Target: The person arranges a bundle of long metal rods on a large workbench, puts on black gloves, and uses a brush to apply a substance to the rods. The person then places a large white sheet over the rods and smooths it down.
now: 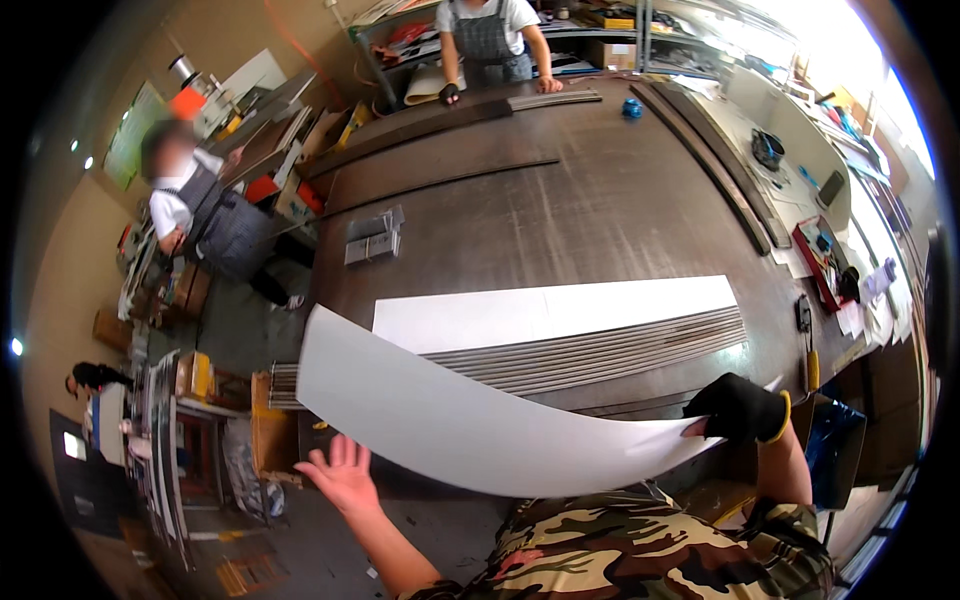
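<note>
A long white flexible sheet (450, 430) bows downward in front of me, above the near edge of the table. My right hand (745, 408), in a black glove with a yellow cuff, is closed on its right end. My left hand (345, 475) is bare, palm up with fingers spread, just below the sheet's left end, and holds nothing. Beyond the raised sheet, a second white sheet (560, 310) lies flat on the table. A row of long thin metal strips (620, 348) lies along its near side, partly hidden by the raised sheet.
Dark bars (715, 165) lie along the right of the brown table (480, 220). A bundle of small grey pieces (373, 240) sits at left, blue tape (631, 108) at the back. A yellow-handled tool (810, 345) is by the right edge. One person (490, 45) stands opposite, another (225, 220) at left.
</note>
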Tool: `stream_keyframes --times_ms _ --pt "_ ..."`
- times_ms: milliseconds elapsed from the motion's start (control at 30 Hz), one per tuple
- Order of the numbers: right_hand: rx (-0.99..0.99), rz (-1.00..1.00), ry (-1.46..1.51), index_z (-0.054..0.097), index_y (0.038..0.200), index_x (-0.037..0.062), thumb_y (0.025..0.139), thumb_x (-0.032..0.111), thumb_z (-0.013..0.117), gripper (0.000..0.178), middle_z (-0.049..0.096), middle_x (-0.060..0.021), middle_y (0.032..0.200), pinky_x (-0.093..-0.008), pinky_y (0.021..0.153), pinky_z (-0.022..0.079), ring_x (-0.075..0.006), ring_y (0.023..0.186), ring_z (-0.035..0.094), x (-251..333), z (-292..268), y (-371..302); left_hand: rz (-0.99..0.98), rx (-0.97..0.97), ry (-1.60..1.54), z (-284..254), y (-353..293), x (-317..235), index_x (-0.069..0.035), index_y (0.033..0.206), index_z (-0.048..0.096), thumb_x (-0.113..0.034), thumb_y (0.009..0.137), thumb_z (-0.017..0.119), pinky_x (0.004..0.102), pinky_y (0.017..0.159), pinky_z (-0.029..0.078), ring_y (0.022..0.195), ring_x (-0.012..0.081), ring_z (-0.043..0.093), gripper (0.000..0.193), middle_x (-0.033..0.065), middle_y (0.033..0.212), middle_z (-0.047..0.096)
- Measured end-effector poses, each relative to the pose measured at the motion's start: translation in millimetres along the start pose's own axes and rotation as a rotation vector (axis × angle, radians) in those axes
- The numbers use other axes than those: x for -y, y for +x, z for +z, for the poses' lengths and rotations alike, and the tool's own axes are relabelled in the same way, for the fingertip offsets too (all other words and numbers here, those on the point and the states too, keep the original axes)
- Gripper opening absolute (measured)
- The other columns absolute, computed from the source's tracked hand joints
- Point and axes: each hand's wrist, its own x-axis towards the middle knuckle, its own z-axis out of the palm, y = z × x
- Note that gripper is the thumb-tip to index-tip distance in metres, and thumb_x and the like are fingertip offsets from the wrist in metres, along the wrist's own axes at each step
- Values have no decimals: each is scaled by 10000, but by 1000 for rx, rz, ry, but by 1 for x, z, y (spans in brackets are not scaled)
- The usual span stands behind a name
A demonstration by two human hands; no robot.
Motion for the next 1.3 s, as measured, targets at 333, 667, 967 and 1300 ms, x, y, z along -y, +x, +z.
stream_keyframes --times_ms 333,667,967,1300 --pt "-161 47 83 655 1130 19 765 223 780 437 679 -137 822 -339 620 515 -241 641 628 -143 57 -16 -185 389 151 65 1 67 42 1366 443 -170 886 649 481 1013 420 1201 314 514 564 157 1329 527" --pt "-1454 1346 223 587 1210 61 755 374 788 588 592 -182 1218 -400 963 452 -366 1112 568 -224 238 -223 -223 253 342 41 35 71 40 1308 507 -138 906 563 495 1002 428 1169 346 518 444 179 1264 557" --pt "-1293 676 1510 549 895 105 910 179 661 136 550 -18 778 -284 586 477 -147 673 551 -197 255 -229 -336 226 258 37 65 53 26 1344 480 -261 965 460 532 1055 380 1225 370 486 476 200 1344 513" --pt "-1331 352 1180 591 1070 83 902 209 686 230 617 -22 883 -284 654 533 -144 718 622 -242 23 -160 5 467 789 19 132 6 16 1362 459 -229 880 651 353 953 487 1164 267 563 573 180 1300 565"
